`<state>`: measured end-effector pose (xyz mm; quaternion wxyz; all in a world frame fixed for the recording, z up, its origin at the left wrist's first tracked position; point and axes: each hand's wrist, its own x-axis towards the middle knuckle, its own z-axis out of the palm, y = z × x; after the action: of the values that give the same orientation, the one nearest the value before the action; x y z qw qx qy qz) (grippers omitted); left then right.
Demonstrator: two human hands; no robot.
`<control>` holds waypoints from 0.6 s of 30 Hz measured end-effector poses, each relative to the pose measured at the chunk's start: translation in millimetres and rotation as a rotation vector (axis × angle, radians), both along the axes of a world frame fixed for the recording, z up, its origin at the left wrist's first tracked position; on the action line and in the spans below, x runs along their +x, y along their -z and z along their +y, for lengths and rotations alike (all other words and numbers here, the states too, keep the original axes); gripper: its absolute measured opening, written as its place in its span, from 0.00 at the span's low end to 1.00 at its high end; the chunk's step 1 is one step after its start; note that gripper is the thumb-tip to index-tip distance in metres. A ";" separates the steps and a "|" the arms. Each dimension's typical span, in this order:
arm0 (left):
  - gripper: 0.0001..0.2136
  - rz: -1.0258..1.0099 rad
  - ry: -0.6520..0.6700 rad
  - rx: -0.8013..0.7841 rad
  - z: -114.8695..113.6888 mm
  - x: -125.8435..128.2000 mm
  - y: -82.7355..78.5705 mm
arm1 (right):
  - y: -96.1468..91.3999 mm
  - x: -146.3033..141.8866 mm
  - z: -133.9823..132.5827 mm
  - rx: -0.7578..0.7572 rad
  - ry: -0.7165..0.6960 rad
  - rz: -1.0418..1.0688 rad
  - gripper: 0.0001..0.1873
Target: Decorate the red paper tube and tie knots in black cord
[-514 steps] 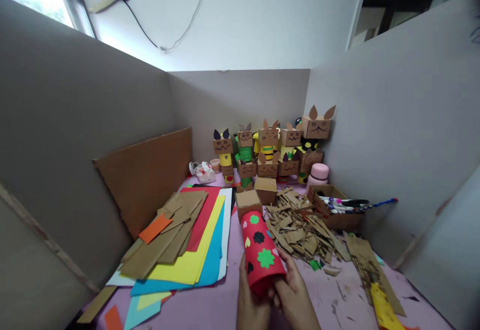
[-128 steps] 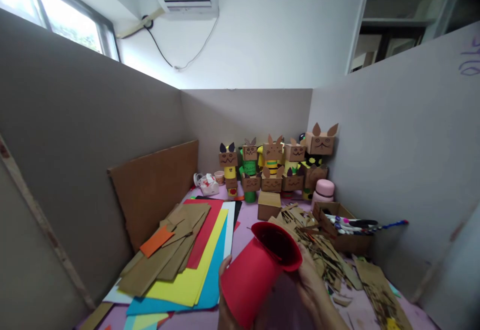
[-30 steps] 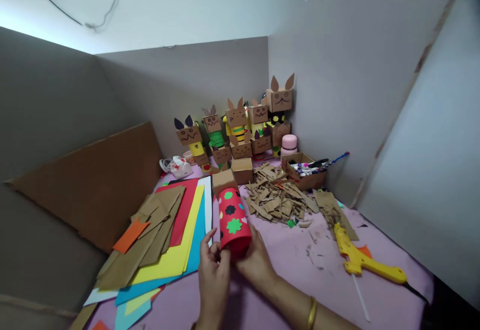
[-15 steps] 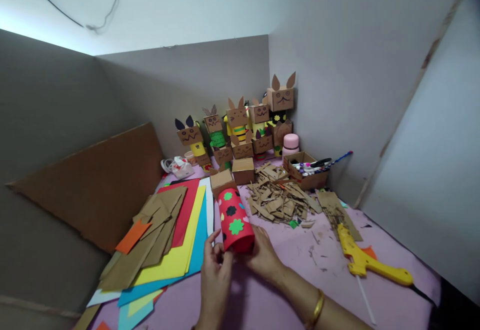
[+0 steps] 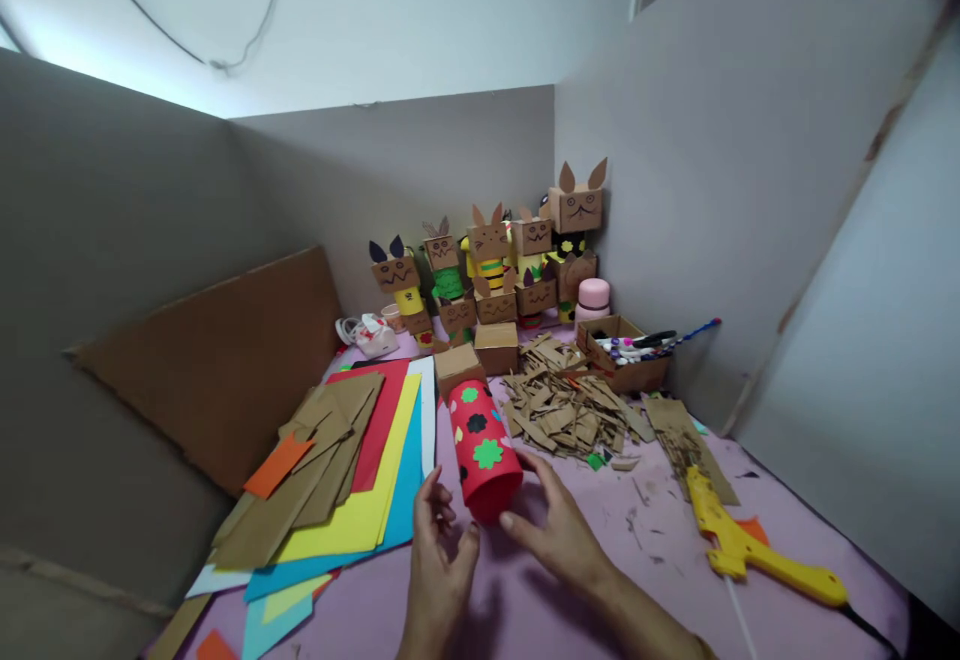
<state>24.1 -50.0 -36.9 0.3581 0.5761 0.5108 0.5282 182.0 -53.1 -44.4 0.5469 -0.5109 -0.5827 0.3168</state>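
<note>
A red paper tube (image 5: 484,450) with green and black flower cut-outs lies on the pink table (image 5: 600,580), a small brown cardboard box (image 5: 459,368) fixed at its far end. My left hand (image 5: 439,560) hovers just left of the tube's near end, fingers loosely apart and holding nothing. My right hand (image 5: 559,530) lies open just right of the near end, fingers stretched out toward the tube, a fingertip at its rim.
Coloured paper sheets and brown card pieces (image 5: 352,480) lie stacked at the left. A heap of cardboard strips (image 5: 570,410) is right of the tube. A yellow glue gun (image 5: 750,550), a box of markers (image 5: 626,350) and several cardboard animal figures (image 5: 495,260) stand further off.
Both hands have let go of the red tube and drawn back a little; it now lies on the table. The view has shifted slightly left.
</note>
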 end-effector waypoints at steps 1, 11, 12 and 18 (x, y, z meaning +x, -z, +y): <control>0.27 0.005 0.002 -0.007 -1.8 1.2 3.1 | -3.6 1.8 -1.5 -0.020 0.002 -0.008 0.35; 0.36 0.046 0.108 -0.065 -6.2 27.6 24.8 | -28.2 -5.4 1.7 -0.104 0.070 0.048 0.22; 0.36 0.047 0.100 -0.053 -6.7 29.5 28.2 | -28.6 -5.2 2.2 -0.125 0.074 0.094 0.22; 0.33 0.111 0.109 -0.025 -12.6 40.8 40.6 | -26.6 -0.3 6.3 -0.209 0.092 0.383 0.26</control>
<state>64.9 -62.6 -77.5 0.3647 0.6267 0.5043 0.4689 181.7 -46.7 -17.9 0.6054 -0.5214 -0.4082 0.4416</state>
